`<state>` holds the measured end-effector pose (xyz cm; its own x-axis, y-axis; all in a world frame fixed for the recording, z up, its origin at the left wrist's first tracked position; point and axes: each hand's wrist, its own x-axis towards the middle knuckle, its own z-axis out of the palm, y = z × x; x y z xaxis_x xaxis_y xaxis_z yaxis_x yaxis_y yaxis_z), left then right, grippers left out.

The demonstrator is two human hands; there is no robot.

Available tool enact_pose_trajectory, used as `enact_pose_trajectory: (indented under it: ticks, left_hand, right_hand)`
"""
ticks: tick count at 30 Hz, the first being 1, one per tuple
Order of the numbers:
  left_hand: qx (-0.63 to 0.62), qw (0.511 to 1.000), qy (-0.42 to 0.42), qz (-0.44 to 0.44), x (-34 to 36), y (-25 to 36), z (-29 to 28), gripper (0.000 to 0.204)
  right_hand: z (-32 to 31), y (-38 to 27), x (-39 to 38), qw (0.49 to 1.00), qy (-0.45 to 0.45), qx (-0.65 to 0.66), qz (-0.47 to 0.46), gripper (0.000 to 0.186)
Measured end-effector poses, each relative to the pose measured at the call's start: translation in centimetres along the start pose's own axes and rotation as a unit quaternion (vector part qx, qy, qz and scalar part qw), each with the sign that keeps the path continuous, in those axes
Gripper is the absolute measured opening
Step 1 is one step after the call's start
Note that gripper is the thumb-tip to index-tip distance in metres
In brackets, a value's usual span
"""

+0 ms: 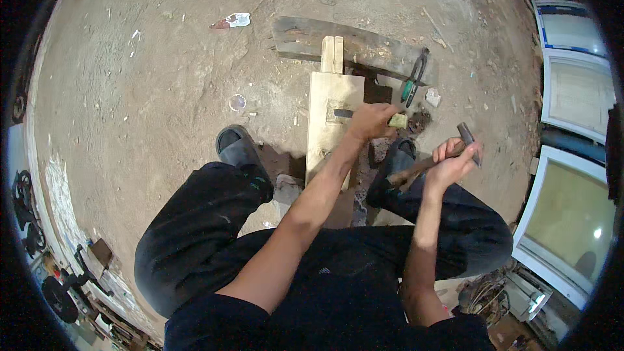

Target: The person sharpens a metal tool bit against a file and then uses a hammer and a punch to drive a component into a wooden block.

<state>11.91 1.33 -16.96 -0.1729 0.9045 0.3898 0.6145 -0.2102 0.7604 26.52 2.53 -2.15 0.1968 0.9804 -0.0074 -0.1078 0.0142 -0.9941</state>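
Observation:
My left hand (374, 121) is closed round a chisel, its dark blade (343, 113) pointing left over the pale timber (318, 101). The yellowish butt of the chisel's handle (398, 121) sticks out on the right of the fist. Beneath the blade, the timber's face has a rough, cut patch; whether the tip touches it I cannot tell. To the right, raised over my right leg, my right hand (455, 164) grips a hammer (466, 135) close to its metal head. The hammer's wooden handle slants down to the left. The timber narrows at its far end.
A weathered plank (305, 38) lies crosswise at the timber's far end. Green-gripped pliers (408, 91) rest by the plank's right end. My sandalled feet flank the timber. White-framed window panels (575, 88) line the right side; a torn wrapper (233, 21) lies on the dirt floor.

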Motion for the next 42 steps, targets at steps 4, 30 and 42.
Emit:
enact_pose_trajectory:
  ticks: [4, 30, 42]
  left_hand:
    - [0.006, 1.000, -0.030, 0.000, 0.2, 0.0, -0.3, 0.037]
    - [-0.042, 0.995, 0.083, -0.029, 1.7, 0.6, -2.1, 0.031]
    - [-0.036, 0.995, 0.083, -0.043, 2.1, 0.6, -2.2, 0.033]
  right_hand:
    - [1.0, 1.4, -0.8, 0.938, -0.184, -0.236, 0.173, 0.029]
    - [2.2, -1.2, -0.6, 0.997, 0.013, 0.002, -0.070, 0.039]
    - [2.0, 2.3, -3.1, 0.927, -0.277, -0.246, 0.060, 0.024]
